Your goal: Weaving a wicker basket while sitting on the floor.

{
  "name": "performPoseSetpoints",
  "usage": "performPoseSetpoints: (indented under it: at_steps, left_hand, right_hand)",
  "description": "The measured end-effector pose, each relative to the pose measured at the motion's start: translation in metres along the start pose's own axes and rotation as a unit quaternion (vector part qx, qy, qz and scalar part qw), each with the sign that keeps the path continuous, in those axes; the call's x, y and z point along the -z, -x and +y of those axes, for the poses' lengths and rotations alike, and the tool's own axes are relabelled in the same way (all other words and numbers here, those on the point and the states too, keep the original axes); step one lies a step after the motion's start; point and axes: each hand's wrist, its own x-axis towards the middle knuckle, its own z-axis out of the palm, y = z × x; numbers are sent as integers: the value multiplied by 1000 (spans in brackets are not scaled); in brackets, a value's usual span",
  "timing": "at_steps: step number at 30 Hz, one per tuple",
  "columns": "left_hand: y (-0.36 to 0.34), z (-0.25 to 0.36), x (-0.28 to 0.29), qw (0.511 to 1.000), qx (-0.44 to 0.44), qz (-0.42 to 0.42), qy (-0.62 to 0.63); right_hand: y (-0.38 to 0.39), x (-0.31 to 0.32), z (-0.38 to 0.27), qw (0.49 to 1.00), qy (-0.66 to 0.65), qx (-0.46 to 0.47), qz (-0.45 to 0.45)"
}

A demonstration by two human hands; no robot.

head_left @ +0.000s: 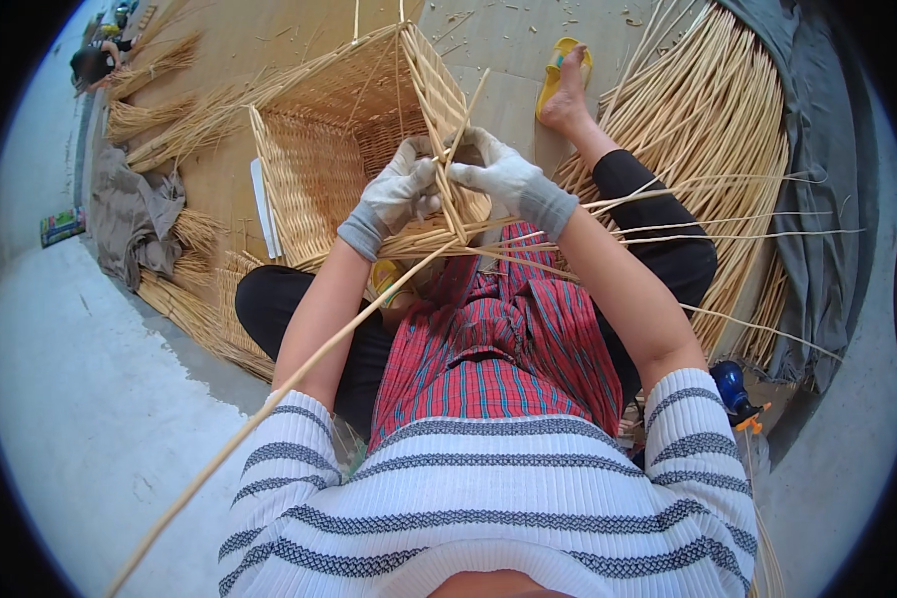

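Basket [304,194] beyond fingers [469,176], braiding seemingly in progress: left hand [401,187], right hand [503,174] pinched closed on canes [449,210], next tuck likely needing tension.

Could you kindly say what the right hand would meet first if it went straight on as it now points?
The right hand would first meet the wicker basket at its woven edge, which it seems to grip; the left hand appears just beyond, though depth is unclear.
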Motion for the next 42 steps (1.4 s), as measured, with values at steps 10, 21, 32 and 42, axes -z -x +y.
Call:
performPoseSetpoints:
  at_steps: [10,21,32,42]
  left_hand:
    - [-21,0,-19,984,-71,108,-123]
    - [1,20,-14,998,18,61,-4]
    - [-22,16,-10,990,57,78,-103]
    - [93,-21,-26,776,-277,81,-561]
  right_hand:
    - [15,1,7,974,-216,-10,-67]
    - [70,-5,-53,962,272,-9,-37]
    - [64,-12,-46,963,266,36,-1]
    - [69,1,-58,953,291,-65,-45]
